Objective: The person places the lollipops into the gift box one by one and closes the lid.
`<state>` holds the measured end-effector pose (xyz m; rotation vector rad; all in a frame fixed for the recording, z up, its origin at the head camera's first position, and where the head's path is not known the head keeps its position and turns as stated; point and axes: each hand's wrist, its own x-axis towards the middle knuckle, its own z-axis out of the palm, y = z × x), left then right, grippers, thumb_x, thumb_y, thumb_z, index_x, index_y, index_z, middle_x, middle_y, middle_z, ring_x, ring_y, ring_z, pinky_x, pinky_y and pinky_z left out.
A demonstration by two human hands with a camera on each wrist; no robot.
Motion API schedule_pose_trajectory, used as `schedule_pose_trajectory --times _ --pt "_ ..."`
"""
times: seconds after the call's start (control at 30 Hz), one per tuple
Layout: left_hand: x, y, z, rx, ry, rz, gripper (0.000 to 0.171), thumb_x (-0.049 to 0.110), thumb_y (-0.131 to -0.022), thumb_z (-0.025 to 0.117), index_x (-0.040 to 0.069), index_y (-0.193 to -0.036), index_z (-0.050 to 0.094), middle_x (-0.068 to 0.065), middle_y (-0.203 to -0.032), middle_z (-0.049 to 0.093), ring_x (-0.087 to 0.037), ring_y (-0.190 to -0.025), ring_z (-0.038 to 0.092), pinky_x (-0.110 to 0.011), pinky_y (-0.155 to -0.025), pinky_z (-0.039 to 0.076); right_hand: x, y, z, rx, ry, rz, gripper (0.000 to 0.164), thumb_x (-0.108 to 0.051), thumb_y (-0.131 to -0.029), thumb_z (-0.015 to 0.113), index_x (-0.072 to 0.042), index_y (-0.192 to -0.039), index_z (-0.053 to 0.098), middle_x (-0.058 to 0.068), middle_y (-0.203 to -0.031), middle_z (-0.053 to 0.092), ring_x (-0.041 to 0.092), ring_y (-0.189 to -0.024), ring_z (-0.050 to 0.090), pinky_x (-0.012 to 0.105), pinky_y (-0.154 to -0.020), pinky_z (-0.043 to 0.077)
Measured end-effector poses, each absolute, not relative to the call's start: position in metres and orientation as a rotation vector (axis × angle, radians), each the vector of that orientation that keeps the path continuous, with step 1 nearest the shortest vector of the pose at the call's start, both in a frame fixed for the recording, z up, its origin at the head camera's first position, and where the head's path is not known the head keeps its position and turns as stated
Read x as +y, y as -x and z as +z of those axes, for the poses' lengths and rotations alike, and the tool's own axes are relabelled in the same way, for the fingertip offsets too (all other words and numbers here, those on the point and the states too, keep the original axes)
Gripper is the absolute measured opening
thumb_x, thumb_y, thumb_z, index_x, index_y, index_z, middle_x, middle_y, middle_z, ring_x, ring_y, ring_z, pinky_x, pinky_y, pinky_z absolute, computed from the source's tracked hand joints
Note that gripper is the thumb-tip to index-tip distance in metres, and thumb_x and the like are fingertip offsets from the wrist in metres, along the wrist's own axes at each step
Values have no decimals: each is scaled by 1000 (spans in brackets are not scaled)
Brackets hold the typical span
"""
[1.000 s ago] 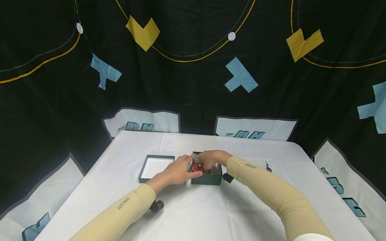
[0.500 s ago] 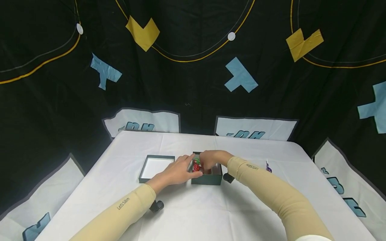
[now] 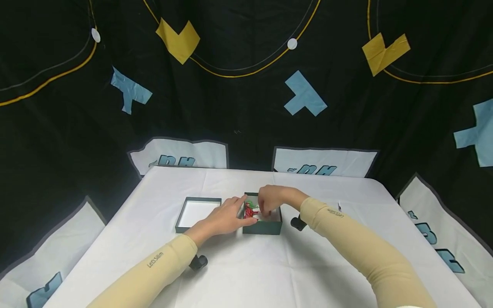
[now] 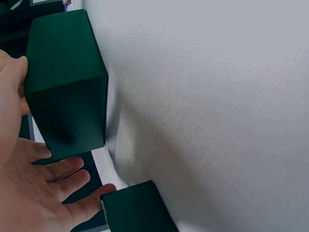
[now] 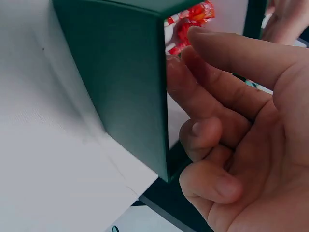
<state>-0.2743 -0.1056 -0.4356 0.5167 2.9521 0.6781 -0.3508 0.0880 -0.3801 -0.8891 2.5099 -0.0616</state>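
Note:
A dark green box (image 3: 262,229) stands uncovered on the white table. Inside, at its left, lie red wrapped candies (image 3: 249,212) with a bit of green behind them. My left hand (image 3: 225,218) rests at the box's left wall, fingers spread and thumb along the near corner; in the left wrist view its fingertips (image 4: 46,152) meet the green wall. My right hand (image 3: 271,200) reaches down over the right part of the box. In the right wrist view its thumb and forefinger stand apart beside the red wrappers (image 5: 195,21), the other fingers loosely curled, with nothing seen between them.
The box's shallow lid (image 3: 198,214), white inside, lies upturned to the left of the box, close to my left hand. Past my right sleeve a small dark-tipped item (image 3: 340,206) sits on the tablecloth (image 3: 246,273). A black curtain (image 3: 239,107) hangs behind the table.
My right hand has shifted up and to the right within the box, leaving more of the red candies showing. The left hand stays in place. The head view has tilted slightly.

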Motion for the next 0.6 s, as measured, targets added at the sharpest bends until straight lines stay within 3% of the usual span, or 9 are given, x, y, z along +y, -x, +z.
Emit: schedule_pose_trajectory --times 0.23,0.6 --pt "-105 275 -435 2955 -516 664 101 76 -85 58 14 -160 30 -12 -154 44 -28 -139 44 -56 -109 43 107 345 -370 2582 901 -90 4 -19 -85 78 -21 -81 77 -10 -77 70 11 -75 62 29 -72 53" --pt "-105 275 -434 2946 -505 679 101 75 -85 60 15 -160 30 -14 -155 43 -30 -142 42 -58 -111 40 138 330 -354 2615 853 -237 9 -17 -87 78 -20 -81 74 -7 -78 68 14 -76 59 29 -70 50"
